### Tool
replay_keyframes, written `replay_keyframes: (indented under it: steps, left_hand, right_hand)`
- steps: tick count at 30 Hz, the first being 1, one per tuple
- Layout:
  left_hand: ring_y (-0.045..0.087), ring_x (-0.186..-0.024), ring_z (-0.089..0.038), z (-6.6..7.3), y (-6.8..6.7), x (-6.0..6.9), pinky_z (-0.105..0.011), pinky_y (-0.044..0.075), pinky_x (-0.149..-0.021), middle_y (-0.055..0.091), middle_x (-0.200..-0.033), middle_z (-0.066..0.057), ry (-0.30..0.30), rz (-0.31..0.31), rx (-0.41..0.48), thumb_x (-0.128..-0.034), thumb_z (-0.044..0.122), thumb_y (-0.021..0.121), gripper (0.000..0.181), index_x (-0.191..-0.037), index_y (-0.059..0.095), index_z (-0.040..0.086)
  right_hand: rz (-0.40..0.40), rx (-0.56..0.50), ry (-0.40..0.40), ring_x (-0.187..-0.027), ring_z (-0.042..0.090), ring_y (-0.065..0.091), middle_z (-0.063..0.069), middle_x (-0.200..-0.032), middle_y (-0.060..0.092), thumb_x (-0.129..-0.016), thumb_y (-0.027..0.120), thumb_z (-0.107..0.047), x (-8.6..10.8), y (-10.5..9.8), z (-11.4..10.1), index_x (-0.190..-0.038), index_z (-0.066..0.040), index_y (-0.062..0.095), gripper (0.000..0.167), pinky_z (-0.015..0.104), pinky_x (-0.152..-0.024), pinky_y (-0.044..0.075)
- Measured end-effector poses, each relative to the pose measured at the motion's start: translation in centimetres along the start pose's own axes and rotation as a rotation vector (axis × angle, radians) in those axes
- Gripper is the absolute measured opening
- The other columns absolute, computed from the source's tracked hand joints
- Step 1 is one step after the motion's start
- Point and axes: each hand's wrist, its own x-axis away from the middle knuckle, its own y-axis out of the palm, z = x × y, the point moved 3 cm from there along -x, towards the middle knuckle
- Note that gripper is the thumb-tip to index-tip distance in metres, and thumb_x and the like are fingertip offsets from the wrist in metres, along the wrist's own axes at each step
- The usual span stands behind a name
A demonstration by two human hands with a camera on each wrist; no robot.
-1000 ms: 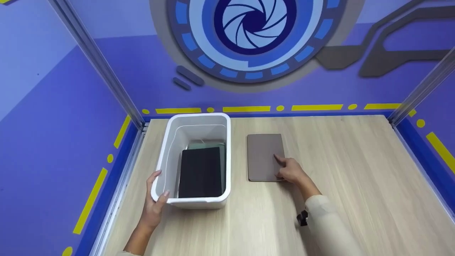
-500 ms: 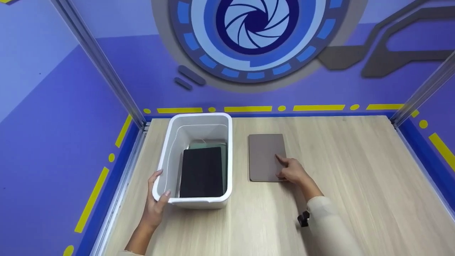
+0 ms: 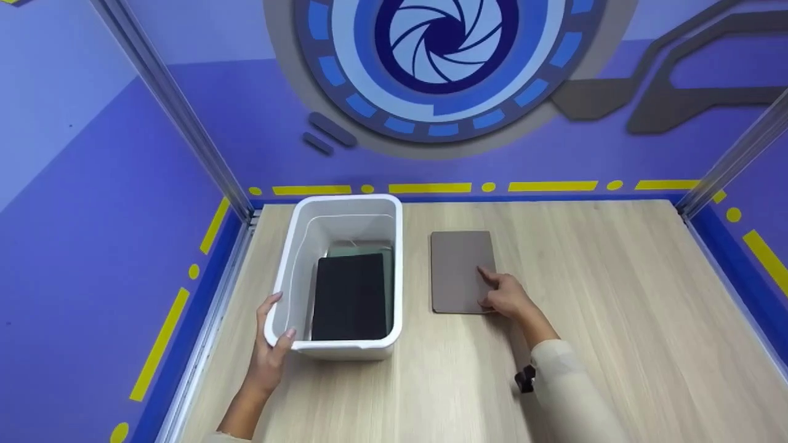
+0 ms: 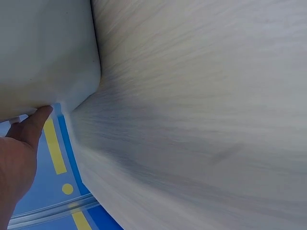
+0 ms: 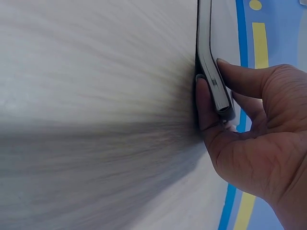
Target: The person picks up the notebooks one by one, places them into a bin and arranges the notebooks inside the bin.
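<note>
A white plastic bin (image 3: 399, 271) stands on the left of the table, and my left hand (image 3: 266, 363) grips its near left corner, thumb over the rim. In the left wrist view the fingers of that hand (image 4: 21, 153) touch the bin's wall (image 4: 43, 52). Inside the bin a black notebook (image 3: 349, 298) lies over a greenish flat item (image 3: 357, 251). To the right, a brown-covered notebook (image 3: 458, 264) lies on the wood. My right hand (image 3: 510, 296) pinches its near right corner. The right wrist view shows the notebook's page edges (image 5: 206, 48) bent between thumb and fingers.
The wooden table top (image 3: 591, 277) extends to the right of the notebook. Blue and purple printed walls (image 3: 492, 154) enclose the back and sides, with metal corner posts (image 3: 178, 117). A small black object (image 3: 524, 378) sits at the right sleeve (image 3: 572, 387).
The head view has shifted very slightly. Both hands, the bin and the brown notebook stay in place.
</note>
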Motion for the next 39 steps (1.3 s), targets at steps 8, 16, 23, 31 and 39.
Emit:
replay_keyframes:
  steps: [8, 16, 23, 31, 39]
  left_hand:
    - [0.042, -0.14, -0.006, 0.0, 0.09, -0.15, -0.016, 0.03, -0.114, 0.035, -0.161, 0.003, 0.006, 0.001, -0.007, -0.0957, 0.005, 0.053, 0.07, -0.162, 0.029, 0.001]
    - [0.049, -0.133, -0.011, -0.12, -0.06, 0.03, -0.016, 0.037, -0.109, 0.037, -0.158, -0.003, -0.006, 0.009, -0.01, -0.0956, 0.004, 0.052, 0.07, -0.162, 0.029, 0.001]
    - [0.048, -0.133, -0.01, -0.1, 0.03, 0.15, -0.017, 0.035, -0.109, 0.037, -0.158, -0.009, -0.013, 0.009, -0.017, -0.0952, 0.007, 0.052, 0.071, -0.162, 0.029, 0.003]
    - [0.04, -0.143, -0.005, 0.07, 0.03, -0.11, -0.015, 0.027, -0.115, 0.034, -0.163, -0.012, 0.008, 0.001, -0.028, -0.0955, 0.007, 0.052, 0.07, -0.162, 0.03, 0.003]
    - [0.041, -0.142, -0.005, 0.07, -0.07, -0.08, -0.014, 0.028, -0.115, 0.035, -0.161, -0.001, 0.009, 0.002, -0.019, -0.0953, 0.007, 0.053, 0.07, -0.161, 0.031, 0.002]
  right_hand:
    - [0.009, -0.007, 0.004, -0.158, 0.039, 0.034, 0.027, -0.171, 0.029, -0.087, 0.069, 0.003, 0.15, -0.18, -0.02, -0.165, -0.011, 0.038, 0.085, 0.051, -0.12, 0.044]
    - [-0.006, -0.015, -0.016, -0.162, 0.043, 0.025, 0.029, -0.171, 0.028, -0.088, 0.068, 0.003, 0.22, -0.14, 0.17, -0.165, -0.011, 0.038, 0.084, 0.052, -0.122, 0.041]
    - [-0.013, -0.038, -0.008, -0.162, 0.041, 0.026, 0.027, -0.173, 0.027, -0.088, 0.069, 0.003, 0.22, -0.23, 0.32, -0.165, -0.011, 0.038, 0.085, 0.042, -0.108, 0.052]
    - [-0.011, -0.053, -0.023, -0.162, 0.043, 0.023, 0.027, -0.173, 0.027, -0.087, 0.067, 0.004, 0.33, -0.35, 0.13, -0.165, -0.008, 0.038, 0.083, 0.045, -0.113, 0.05]
    - [0.005, -0.083, -0.002, -0.153, 0.036, 0.042, 0.022, -0.174, 0.028, -0.089, 0.063, 0.003, 0.14, -0.06, 0.66, -0.165, -0.009, 0.037, 0.081, 0.037, -0.105, 0.052]
